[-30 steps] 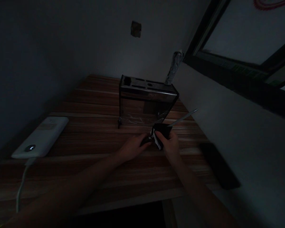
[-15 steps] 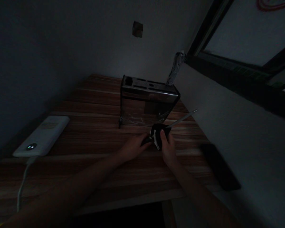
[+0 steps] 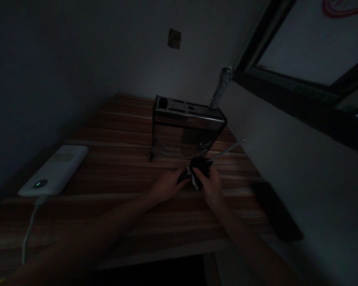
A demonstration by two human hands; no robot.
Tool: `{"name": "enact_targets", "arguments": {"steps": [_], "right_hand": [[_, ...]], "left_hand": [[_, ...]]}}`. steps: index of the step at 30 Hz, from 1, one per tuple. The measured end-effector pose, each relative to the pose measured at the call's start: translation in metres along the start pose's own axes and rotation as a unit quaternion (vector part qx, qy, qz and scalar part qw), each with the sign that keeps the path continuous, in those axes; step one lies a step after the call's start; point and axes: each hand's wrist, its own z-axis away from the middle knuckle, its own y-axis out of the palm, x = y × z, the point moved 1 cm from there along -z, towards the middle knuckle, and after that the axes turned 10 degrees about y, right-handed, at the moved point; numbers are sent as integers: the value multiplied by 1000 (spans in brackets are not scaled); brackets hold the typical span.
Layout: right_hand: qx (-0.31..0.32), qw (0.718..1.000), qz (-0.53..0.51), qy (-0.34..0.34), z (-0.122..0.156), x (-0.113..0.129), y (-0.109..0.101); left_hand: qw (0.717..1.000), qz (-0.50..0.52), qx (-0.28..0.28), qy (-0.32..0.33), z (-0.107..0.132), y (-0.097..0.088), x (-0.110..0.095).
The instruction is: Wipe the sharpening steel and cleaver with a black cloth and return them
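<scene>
In the head view, my left hand [image 3: 169, 184] is closed around the dark handle [image 3: 183, 177] of what looks like a knife. Its long, narrow metal end [image 3: 228, 149] sticks out to the upper right; whether it is a blade seen edge-on or a rod is hard to make out. My right hand [image 3: 211, 186] pinches a black cloth [image 3: 199, 162] with a whitish edge, wrapped around the middle of the metal, thumb on top. Just behind both hands stands a knife holder [image 3: 189, 115] with a slotted metal top and see-through front. A pale, patterned handle [image 3: 221, 87] rises from its right end.
On the wood-grain table [image 3: 113, 167], a white power bank [image 3: 56, 169] with a lit display and a white cable [image 3: 27, 234] lies at left. A dark phone-like slab [image 3: 277, 210] lies at the right edge. Walls and a dark window frame [image 3: 286, 103] border the table.
My right hand's thumb has shifted left over the cloth, toward the handle, and the cloth is folded differently. My left hand stays at the handle. The view has shifted slightly.
</scene>
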Motion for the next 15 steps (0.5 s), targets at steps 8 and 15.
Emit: {"name": "enact_targets", "arguments": {"steps": [8,15], "right_hand": [[-16,1000,11,2,5,1,3],[-26,999,22,-1,3,3,1]], "left_hand": [[999,-47,22,-2,1,2,1],[998,-58,39,-11,-1,2,-1]]}}
